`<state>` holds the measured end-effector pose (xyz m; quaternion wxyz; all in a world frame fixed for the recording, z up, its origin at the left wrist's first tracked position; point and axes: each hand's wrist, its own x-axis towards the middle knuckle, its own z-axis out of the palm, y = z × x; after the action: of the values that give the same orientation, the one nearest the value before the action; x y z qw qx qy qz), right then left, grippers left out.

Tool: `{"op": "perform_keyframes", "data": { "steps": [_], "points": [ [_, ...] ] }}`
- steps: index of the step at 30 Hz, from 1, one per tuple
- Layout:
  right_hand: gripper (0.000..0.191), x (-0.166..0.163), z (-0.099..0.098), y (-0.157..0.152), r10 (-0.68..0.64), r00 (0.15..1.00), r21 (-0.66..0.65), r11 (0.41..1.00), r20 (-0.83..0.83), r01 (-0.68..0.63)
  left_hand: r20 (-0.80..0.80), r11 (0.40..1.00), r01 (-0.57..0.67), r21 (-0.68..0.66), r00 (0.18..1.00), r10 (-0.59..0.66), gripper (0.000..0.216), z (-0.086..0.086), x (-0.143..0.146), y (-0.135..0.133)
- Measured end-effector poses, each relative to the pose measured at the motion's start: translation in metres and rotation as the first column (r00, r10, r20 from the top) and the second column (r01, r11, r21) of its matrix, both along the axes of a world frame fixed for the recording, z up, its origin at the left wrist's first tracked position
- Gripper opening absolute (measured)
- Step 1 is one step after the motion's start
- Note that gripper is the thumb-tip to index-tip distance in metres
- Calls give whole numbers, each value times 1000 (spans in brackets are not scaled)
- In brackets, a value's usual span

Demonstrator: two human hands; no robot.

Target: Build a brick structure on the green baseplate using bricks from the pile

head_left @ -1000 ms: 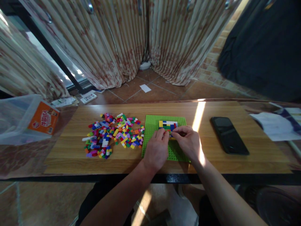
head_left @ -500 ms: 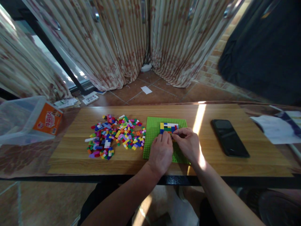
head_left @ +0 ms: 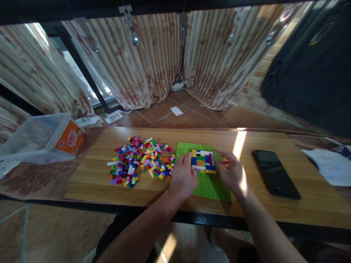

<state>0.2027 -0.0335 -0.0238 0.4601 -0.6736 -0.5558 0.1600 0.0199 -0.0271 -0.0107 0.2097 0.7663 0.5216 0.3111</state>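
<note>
Head view: the multicoloured toy-brick block [head_left: 203,161] sits over the green studded baseplate [head_left: 214,188], lower centre-right, the left hand [head_left: 183,177] with fingers together, grip unclear, the right hand [head_left: 233,171] with fingers parted, so lopsided pressure could pop bricks loose.

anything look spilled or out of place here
A small white paper lies on the floor beyond the table, as if dropped, so it looks stray. The loose bricks are messy but gathered on the table. Nothing looks clearly damaged.
</note>
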Motion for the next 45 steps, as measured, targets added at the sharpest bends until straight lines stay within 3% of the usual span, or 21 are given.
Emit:
{"op": "perform_keyframes", "data": {
  "steps": [5, 12, 19, 22, 25, 28, 32, 35, 38, 41, 43, 45],
  "points": [
    [39, 0, -5, 3, 103, 991, -47, 994, 80, -99, -15, 996, 48, -72, 999, -49, 54, -1, 1, 2],
    [38, -2, 0, 0, 116, 983, -45, 993, 145, -111, 17, 987, 117, -111, 993, -116, 52, -2, 2, 0],
    [41, -3, 2, -2, -46, 978, -122, 990, 202, 71, 144, 992, 101, -71, 985, -90, 48, -1, -1, 6],
    [40, -10, 10, -3, -178, 954, -60, 979, 240, 197, 171, 996, 75, -44, 983, -66, 47, 3, -6, 11],
    [38, -20, 17, -4, -197, 953, 49, 980, 232, 191, 184, 1000, 16, -22, 983, -11, 45, 11, -17, 19],
    [32, -31, 21, -5, -132, 966, 101, 989, 221, 112, 166, 996, -83, -19, 983, 85, 41, 19, -37, 32],
    [24, -42, 22, -4, -94, 969, 119, 991, 228, 68, 55, 973, -201, -111, 977, 208, 30, 29, -80, 53],
    [21, -46, 23, -3, -109, 968, 109, 990, 227, 86, -62, 955, -224, -197, 975, 215, 21, 37, -118, 67],
    [19, -50, 26, -2, -142, 968, 45, 990, 206, 136, -103, 925, -329, -188, 944, 315, 20, 44, -155, 76],
    [19, -52, 26, -2, -160, 973, -54, 984, 168, 171, -111, 889, -416, -190, 909, 402, 23, 48, -191, 75],
    [19, -51, 23, -2, -155, 977, -84, 982, 143, 168, -229, 850, -480, -217, 871, 434, 22, 48, -216, 69],
    [20, -48, 18, -1, -131, 980, -97, 985, 147, 146, -368, 767, -586, -260, 795, 483, 21, 47, -239, 60]
  ]
}}
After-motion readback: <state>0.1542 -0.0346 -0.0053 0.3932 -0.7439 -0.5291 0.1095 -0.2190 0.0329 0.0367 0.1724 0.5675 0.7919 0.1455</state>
